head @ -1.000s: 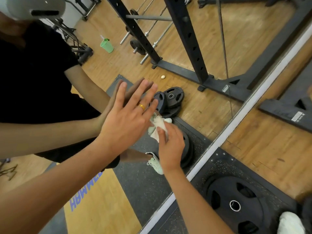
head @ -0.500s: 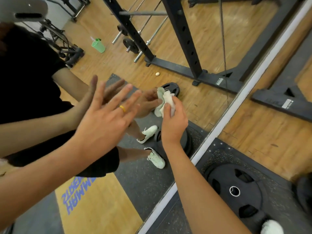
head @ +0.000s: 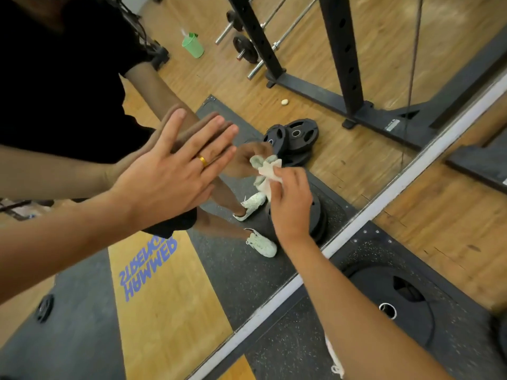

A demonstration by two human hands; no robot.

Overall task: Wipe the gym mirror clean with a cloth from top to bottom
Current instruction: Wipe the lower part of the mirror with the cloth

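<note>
Gold ring (head: 203,160) on left hand (head: 164,176) — forearms (head: 68,237) bare — black short-sleeved top (head: 55,91), white sneakers (head: 262,244)

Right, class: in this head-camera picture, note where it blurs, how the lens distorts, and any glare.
Head view: motion blur smears the reflected rack upright at top right; the left hand and the right hand pinching the cloth are fairly sharp; wide-angle stretch swells the forearms near the edges; light is soft and even, no glare on the mirror.

- Left hand (head: 170,174) lies flat on the mirror (head: 384,37), fingers straight.
- Right hand (head: 290,204) pinches a bunched white cloth (head: 267,171) against the mirror.
- Black weight plate (head: 395,305) lies just before the mirror's frame.
</note>
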